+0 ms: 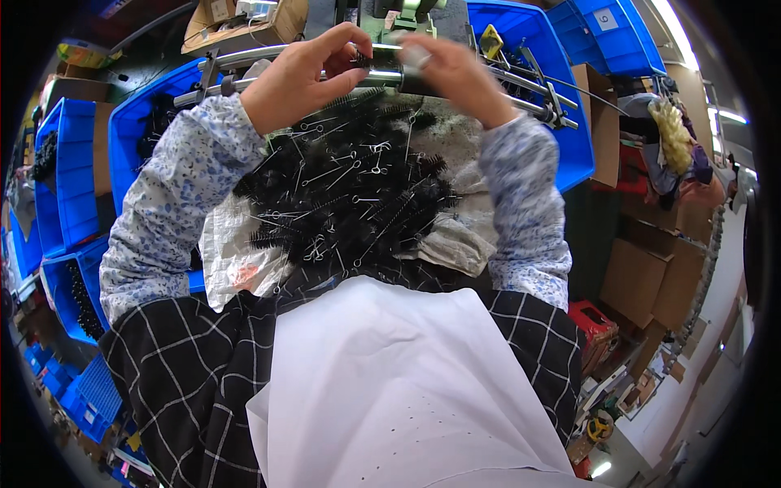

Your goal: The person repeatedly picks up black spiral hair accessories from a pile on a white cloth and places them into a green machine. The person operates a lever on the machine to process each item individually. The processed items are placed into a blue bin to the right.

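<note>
My left hand (313,77) is closed, with thumb and fingers pinching a small black bristle brush (360,59) at the machine's front. Beside it, my right hand (447,73) is smeared by motion at the dark cylindrical part of the machine; whether it grips anything cannot be made out. Something pale shows on one of its fingers. Below both hands spreads a heap of black wire brushes (350,195) with twisted metal stems and looped ends. The heap lies on whitish woven sacking (236,252) in front of me.
A green machine (411,18) stands at the far middle, with curved metal rails (529,88) running to both sides. Blue bins (561,154) flank the heap, and more blue bins (61,179) stand at left. Cardboard boxes (639,281) and a red object (594,325) are at right.
</note>
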Motion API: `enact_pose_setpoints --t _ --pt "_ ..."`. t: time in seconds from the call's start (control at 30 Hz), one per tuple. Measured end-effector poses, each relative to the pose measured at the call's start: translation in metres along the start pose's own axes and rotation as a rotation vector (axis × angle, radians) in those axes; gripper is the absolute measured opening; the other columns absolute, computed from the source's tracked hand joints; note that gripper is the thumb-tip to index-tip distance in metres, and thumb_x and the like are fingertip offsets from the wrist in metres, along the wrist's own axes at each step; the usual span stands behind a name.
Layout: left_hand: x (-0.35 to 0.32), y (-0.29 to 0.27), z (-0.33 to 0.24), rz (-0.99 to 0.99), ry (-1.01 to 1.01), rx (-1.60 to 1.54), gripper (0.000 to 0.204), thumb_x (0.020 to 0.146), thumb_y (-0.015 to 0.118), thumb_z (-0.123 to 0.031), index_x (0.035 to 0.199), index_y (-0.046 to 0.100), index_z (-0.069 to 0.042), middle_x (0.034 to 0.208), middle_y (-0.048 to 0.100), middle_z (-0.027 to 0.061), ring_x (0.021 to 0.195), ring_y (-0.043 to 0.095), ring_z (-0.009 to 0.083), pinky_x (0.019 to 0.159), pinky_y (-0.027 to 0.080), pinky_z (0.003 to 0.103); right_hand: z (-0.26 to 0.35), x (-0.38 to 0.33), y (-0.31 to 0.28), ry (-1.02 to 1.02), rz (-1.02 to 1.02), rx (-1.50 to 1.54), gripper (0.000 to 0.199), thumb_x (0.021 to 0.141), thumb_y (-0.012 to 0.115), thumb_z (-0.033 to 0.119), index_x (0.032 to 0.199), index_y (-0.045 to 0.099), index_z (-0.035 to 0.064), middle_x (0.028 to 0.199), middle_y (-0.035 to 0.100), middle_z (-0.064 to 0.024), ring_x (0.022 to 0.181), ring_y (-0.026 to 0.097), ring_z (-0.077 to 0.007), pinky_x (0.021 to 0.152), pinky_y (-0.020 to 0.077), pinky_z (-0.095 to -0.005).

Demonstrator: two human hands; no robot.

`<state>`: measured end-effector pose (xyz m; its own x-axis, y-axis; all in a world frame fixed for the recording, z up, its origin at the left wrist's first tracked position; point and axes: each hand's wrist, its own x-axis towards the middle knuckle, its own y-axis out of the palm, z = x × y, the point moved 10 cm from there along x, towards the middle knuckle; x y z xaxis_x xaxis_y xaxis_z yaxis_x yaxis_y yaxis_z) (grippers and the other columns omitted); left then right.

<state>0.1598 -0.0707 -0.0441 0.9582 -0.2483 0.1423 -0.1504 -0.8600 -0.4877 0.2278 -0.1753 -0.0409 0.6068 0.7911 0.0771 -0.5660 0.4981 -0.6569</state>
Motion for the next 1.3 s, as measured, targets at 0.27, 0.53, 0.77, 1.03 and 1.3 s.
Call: enact_pose_setpoints --t 0.27,0.53,0.77,1.03,1.3 --pt "-0.078 0.008 0.048 0.431 -0.388 0.151 0.045 0.076 0.064 -0.01 0.116 0.042 -0.008 0.091 0.054 0.009 0.077 0.055 0.0169 0.069 0.047 0.03 -0.076 0.01 -0.056 0.155 -0.477 -0.551 0.026 0.082 0.052 0.016 0.107 0.06 0.0142 0.092 0.062 -0.0112 0.078 0.06 -0.027 0.068 0.0475 -0.0387" --pt "-0.126 0.044 0.074 0.565 -0.347 0.274 0.021 0.068 0.06 -0.01 0.087 0.054 -0.005 0.072 0.054 0.0155 0.071 0.055 0.0301 0.064 0.044 0.039 -0.11 0.027 -0.059 0.242 -0.43 -0.867 0.031 0.078 0.053 0.018 0.107 0.061 0.0219 0.092 0.062 -0.007 0.084 0.059 -0.0273 0.077 0.047 -0.039" --pt "-0.115 0.029 0.072 0.483 -0.375 0.21 0.019 0.068 0.055 -0.001 0.086 0.052 -0.001 0.07 0.053 0.0115 0.065 0.055 0.0246 0.059 0.045 0.032 -0.119 0.029 -0.057 0.166 -0.481 -0.722 0.028 0.077 0.056 0.018 0.104 0.063 0.023 0.092 0.062 -0.0079 0.085 0.058 -0.0276 0.08 0.0449 -0.0382" --pt "-0.121 0.045 0.083 0.518 -0.317 0.294 0.026 0.066 0.059 -0.008 0.091 0.053 -0.002 0.074 0.056 0.0146 0.068 0.056 0.0311 0.062 0.045 0.037 -0.123 0.034 -0.064 0.179 -0.491 -0.915 0.03 0.077 0.059 0.024 0.106 0.062 0.0217 0.096 0.06 -0.0066 0.091 0.054 -0.0257 0.082 0.0422 -0.0404" --pt "-0.095 0.005 0.046 0.411 -0.371 0.072 0.017 0.065 0.054 0.001 0.081 0.052 -0.001 0.069 0.049 0.0043 0.062 0.046 0.0115 0.054 0.04 0.025 -0.139 0.013 -0.065 0.312 -0.49 -0.795 0.038 0.072 0.057 0.026 0.107 0.061 0.0111 0.106 0.06 -0.0127 0.111 0.048 -0.0303 0.086 0.0393 -0.0455"
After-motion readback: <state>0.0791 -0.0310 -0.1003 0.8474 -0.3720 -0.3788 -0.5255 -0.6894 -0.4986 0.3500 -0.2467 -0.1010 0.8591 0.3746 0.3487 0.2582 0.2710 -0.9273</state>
